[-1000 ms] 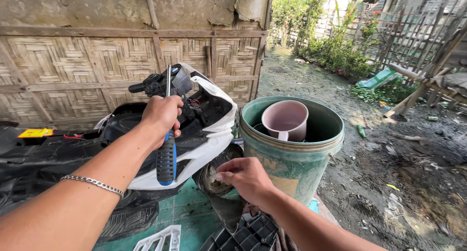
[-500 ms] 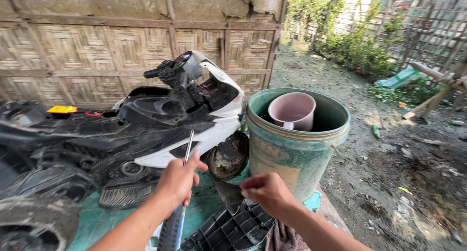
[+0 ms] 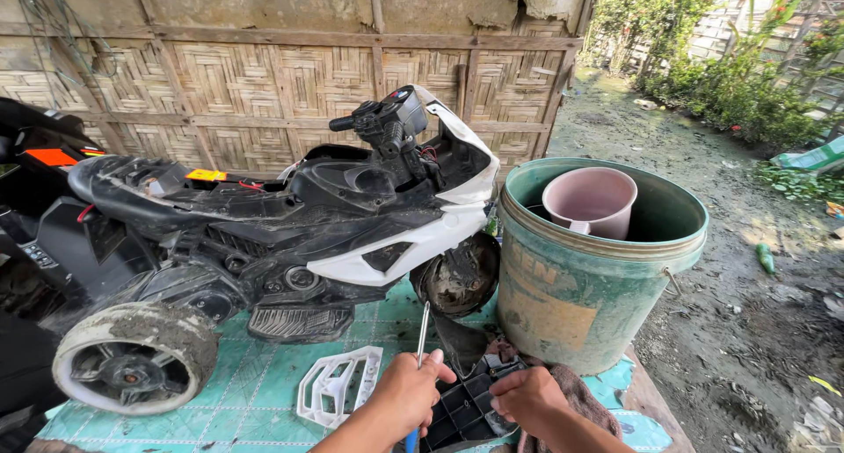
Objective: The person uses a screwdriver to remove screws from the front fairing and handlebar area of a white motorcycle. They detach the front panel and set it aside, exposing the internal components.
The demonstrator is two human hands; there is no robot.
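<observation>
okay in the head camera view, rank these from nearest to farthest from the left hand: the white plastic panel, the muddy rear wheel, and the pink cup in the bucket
From the left hand:
1. White plastic panel, just to its left on the mat.
2. Muddy rear wheel, farther left.
3. Pink cup, up and right, inside the green bucket.

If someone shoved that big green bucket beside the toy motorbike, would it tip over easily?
Probably not. The green bucket is wide and squat, resting flat on the mat. It may be light, though: only a pink cup shows inside, and whether water is in it cannot be told. A push would likely slide it rather than topple it.
</observation>
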